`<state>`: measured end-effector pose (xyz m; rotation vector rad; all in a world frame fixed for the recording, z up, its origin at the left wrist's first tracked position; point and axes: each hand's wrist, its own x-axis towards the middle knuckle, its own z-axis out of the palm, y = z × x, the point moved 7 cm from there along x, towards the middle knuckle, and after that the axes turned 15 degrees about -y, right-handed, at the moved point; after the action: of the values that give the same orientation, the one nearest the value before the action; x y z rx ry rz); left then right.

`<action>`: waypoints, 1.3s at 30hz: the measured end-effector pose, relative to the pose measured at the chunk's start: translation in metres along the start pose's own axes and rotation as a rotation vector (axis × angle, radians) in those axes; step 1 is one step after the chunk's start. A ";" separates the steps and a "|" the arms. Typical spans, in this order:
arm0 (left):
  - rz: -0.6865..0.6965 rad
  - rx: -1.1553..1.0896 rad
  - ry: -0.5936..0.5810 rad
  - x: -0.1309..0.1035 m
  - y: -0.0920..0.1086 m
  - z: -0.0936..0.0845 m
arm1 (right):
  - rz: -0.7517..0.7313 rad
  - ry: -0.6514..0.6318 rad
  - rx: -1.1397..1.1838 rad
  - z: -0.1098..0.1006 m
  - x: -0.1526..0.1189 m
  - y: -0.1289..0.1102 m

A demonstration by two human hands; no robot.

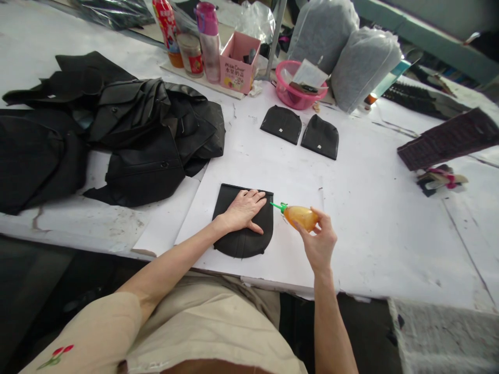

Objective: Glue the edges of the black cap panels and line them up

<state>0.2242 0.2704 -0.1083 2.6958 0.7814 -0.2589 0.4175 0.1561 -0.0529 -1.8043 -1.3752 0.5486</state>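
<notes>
A black, round-ended leather-like panel [237, 241] lies flat on the white worktable near its front edge. My left hand [245, 209] rests on the panel with its fingers spread, pressing nothing else. In my right hand [320, 239] is a squeeze bottle [301, 217] of amber liquid, gripped round its body and tilted sideways. Its thin green nozzle points left, and the tip is at the panel's upper right edge. Whether any liquid is coming out is too small to tell.
Black leather-like pieces [140, 119] are heaped at the left. Two smaller black panels [281, 123] lie beyond my hands. Farther back stand a pink basket [298, 101], a pink box [236, 72], a pink-lidded bottle [211, 54] and grey wrapped bundles [364, 65]. A dark ridged block [448, 137] is at right.
</notes>
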 end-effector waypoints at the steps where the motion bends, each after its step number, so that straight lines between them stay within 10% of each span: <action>1: 0.000 -0.001 -0.002 0.000 0.000 0.000 | 0.003 -0.001 0.004 0.000 -0.001 0.000; 39: -0.002 0.027 0.016 -0.003 0.002 -0.003 | 0.031 -0.020 0.013 -0.012 -0.057 -0.007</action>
<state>0.2227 0.2688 -0.1044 2.7258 0.7908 -0.2505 0.4040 0.0988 -0.0466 -1.8171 -1.3560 0.5920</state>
